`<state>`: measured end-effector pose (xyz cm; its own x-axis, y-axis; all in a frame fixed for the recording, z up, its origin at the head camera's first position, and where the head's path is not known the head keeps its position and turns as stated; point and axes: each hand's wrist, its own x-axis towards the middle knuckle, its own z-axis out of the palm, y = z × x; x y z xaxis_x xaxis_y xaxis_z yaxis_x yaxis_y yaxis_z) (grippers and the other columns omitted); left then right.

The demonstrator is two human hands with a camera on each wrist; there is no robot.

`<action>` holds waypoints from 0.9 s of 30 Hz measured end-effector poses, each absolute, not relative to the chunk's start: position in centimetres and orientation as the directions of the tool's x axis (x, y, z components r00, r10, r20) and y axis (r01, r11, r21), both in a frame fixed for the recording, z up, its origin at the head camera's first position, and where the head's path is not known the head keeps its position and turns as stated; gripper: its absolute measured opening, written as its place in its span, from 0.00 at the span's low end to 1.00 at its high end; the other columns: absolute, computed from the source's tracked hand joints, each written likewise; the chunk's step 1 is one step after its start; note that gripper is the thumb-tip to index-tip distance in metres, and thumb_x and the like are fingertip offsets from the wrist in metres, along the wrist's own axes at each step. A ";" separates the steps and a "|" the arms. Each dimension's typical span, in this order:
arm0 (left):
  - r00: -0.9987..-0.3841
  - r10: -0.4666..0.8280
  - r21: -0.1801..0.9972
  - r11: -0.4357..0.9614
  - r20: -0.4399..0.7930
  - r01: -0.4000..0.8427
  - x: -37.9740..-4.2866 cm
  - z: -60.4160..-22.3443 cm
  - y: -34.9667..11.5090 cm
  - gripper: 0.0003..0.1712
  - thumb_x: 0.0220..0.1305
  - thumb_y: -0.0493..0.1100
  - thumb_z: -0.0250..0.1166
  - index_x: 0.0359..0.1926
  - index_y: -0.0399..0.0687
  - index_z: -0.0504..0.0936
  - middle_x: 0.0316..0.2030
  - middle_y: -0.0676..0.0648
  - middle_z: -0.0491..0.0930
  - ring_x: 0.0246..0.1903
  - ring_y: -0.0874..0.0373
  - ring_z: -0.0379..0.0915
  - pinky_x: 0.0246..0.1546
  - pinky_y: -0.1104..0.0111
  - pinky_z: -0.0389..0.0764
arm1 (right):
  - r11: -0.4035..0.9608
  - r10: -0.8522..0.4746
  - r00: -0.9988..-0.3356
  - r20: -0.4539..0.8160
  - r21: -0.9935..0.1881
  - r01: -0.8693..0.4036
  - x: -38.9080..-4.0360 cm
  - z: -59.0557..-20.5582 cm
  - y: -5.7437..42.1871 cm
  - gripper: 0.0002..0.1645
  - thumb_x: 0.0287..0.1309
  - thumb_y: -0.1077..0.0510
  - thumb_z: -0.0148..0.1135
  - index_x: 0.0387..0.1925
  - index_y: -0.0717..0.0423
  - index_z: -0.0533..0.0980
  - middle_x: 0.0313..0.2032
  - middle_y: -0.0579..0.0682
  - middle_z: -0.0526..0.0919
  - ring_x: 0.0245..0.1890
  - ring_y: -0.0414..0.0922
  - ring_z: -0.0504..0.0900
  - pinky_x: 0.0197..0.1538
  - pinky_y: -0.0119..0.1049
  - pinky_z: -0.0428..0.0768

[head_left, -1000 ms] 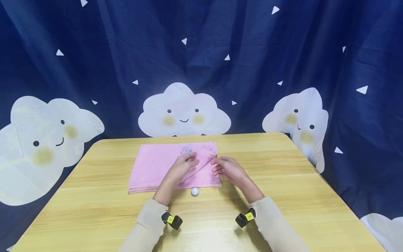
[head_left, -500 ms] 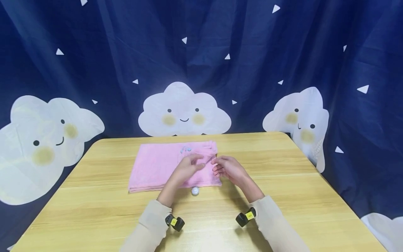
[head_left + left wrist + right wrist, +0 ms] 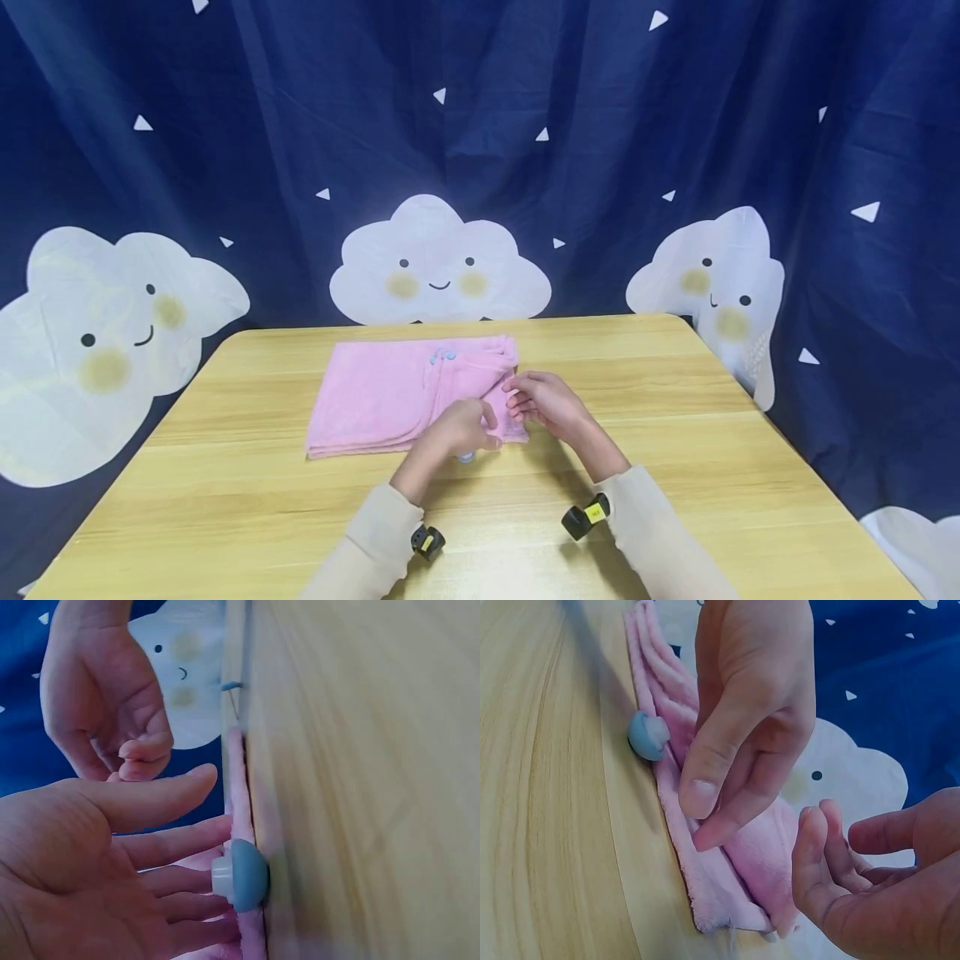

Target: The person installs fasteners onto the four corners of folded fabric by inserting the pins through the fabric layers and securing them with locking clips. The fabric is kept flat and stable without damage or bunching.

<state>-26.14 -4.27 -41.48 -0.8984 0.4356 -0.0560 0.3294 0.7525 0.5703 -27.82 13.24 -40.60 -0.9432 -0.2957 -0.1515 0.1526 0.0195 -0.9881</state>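
A folded pink towel [image 3: 375,392] lies on the table, its right part creased into a diagonal fold. My left hand [image 3: 457,427] hangs low over the towel's near edge, fingers straight and thumb apart in the left wrist view. Just beyond those fingertips, a small blue-grey dome with a white stub [image 3: 250,875] sits by the towel edge; in the head view the hand partly covers it. My right hand [image 3: 546,402] hovers at the towel's right edge, fingers loosely bent and nothing visible between them. Small light-blue pieces [image 3: 442,357] show near the towel's far edge.
The wooden table [image 3: 675,467] stretches around the towel on every side. Behind it hangs a dark blue curtain [image 3: 480,150] with white clouds and triangles. Each cuff carries a small black camera [image 3: 587,518].
My left hand has come from the towel's middle toward its near edge and slightly right, now partly covering the small dome. The towel's diagonal fold has shifted. My right hand has stayed in place.
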 end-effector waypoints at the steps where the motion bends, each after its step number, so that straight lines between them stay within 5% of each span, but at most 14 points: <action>1: -0.902 0.429 0.557 0.761 -0.048 0.332 -26.2 -41.6 -4.3 0.16 0.49 0.40 0.75 0.38 0.39 0.82 0.38 0.42 0.82 0.38 0.50 0.76 0.44 0.57 0.78 | 0.021 -0.297 -0.943 -0.151 -0.988 0.152 -27.8 -40.6 13.2 0.17 0.71 0.63 0.47 0.49 0.78 0.69 0.26 0.52 0.77 0.25 0.41 0.76 0.34 0.33 0.78; 13: -0.918 0.391 0.419 0.825 0.059 0.379 -26.3 -41.9 -4.2 0.12 0.38 0.32 0.75 0.25 0.44 0.80 0.22 0.50 0.78 0.28 0.52 0.75 0.34 0.60 0.80 | 0.027 -0.300 -0.942 -0.151 -0.988 0.150 -27.7 -40.4 13.2 0.17 0.72 0.63 0.46 0.49 0.78 0.69 0.25 0.51 0.77 0.25 0.41 0.76 0.33 0.32 0.78; 22: -0.909 0.389 0.437 0.798 0.153 0.415 -26.5 -42.4 -4.4 0.13 0.45 0.28 0.65 0.16 0.50 0.77 0.16 0.54 0.75 0.20 0.58 0.72 0.27 0.65 0.80 | 0.029 -0.301 -0.942 -0.148 -0.989 0.145 -27.7 -40.5 13.1 0.16 0.73 0.64 0.45 0.47 0.77 0.70 0.25 0.52 0.77 0.24 0.41 0.76 0.33 0.33 0.78; 27: -0.927 0.319 0.503 0.779 0.195 0.374 -26.8 -42.3 -4.8 0.15 0.46 0.28 0.64 0.14 0.51 0.75 0.14 0.55 0.73 0.15 0.62 0.69 0.20 0.70 0.75 | 0.084 -0.276 -0.951 -0.139 -0.989 0.120 -27.5 -40.3 13.3 0.17 0.70 0.62 0.51 0.49 0.74 0.73 0.21 0.50 0.74 0.19 0.40 0.72 0.24 0.29 0.73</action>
